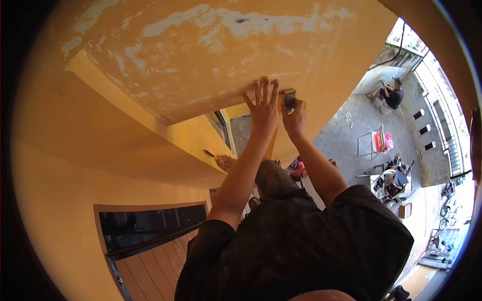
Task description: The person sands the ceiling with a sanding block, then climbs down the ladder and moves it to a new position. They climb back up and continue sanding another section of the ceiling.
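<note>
My left hand lies on the yellow wall, its fingers spread and pressed to the surface. Close beside it, my right hand is closed around a small dark block with a tan edge, which it holds against the same wall. The block's exact kind is hard to make out. Above both hands, a long worn patch of pale grey shows through the yellow paint. Beneath the hands, the wall ends at an edge with an opening below.
A yellow ledge runs at left, with a brush-like item on it. Below is a dark window. On the floor at right, another person sits by a wall, near a chair with red items and a cluttered pile.
</note>
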Motion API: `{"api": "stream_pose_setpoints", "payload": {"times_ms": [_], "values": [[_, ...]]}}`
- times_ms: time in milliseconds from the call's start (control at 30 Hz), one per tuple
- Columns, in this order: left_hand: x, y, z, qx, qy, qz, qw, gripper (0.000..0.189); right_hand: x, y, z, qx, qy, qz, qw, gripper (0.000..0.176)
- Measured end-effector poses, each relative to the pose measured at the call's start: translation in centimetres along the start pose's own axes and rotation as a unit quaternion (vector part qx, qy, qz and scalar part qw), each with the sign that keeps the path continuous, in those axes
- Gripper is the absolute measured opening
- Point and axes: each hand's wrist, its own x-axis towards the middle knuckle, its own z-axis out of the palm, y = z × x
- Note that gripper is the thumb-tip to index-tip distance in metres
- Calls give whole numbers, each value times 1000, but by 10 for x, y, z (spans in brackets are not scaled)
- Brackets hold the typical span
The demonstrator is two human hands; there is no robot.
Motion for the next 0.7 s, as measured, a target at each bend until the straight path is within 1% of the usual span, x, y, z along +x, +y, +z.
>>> {"api": "stream_pose_setpoints", "payload": {"times_ms": [67, 100, 167, 200, 233, 300, 367, 400, 433, 500, 567, 600, 633, 667, 700], "values": [[0, -1, 3, 60, -3, 7, 998, 80, 20, -13, 4, 25, 14, 28, 999, 49], [-1, 1, 4, 58, -8, 1, 998, 80, 25, -17, 1, 22, 7, 28, 999, 49], [0, 4, -1, 63, -23, -6, 998, 83, 25, -18, -2, 4, 29, -17, 999, 49], [2, 4, -2, 62, -23, -5, 998, 83, 18, -14, -3, -42, 18, -29, 999, 46], [2, 4, -2, 40, -15, -6, 999, 83, 8, -8, -2, -42, 20, -27, 999, 46], [1, 3, -1, 20, -4, -7, 1000, 84, -4, 3, 4, 14, -12, 25, 1000, 45], [0, 3, -2, 41, -16, -10, 999, 72, 27, -30, 0, 32, 7, 25, 999, 45], [-1, 6, -2, 38, -23, -16, 999, 72, 31, -39, -7, 41, 19, 34, 998, 46], [-1, 7, -2, 56, -24, -19, 998, 71, 26, -34, -8, 36, 13, 40, 998, 46], [0, 8, -5, 75, -22, -14, 997, 71, 22, -24, -3, -19, 16, -20, 999, 46], [0, 5, -4, 11, -11, -16, 1000, 70, 2, -5, 4, 12, 17, -21, 1000, 46], [0, 2, -4, 15, -5, -15, 1000, 70, -1, -1, 6, 16, 11, -11, 1000, 45], [1, 0, 0, 23, -1, -5, 1000, 78, 2, -2, 10, 21, 4, -4, 1000, 45], [-1, 1, -1, 29, -3, 3, 1000, 86, 18, -19, 6, 19, 19, -2, 1000, 46], [-3, 3, -1, 26, -8, -3, 1000, 86, 29, -30, 0, 16, 12, -2, 1000, 46]]}}
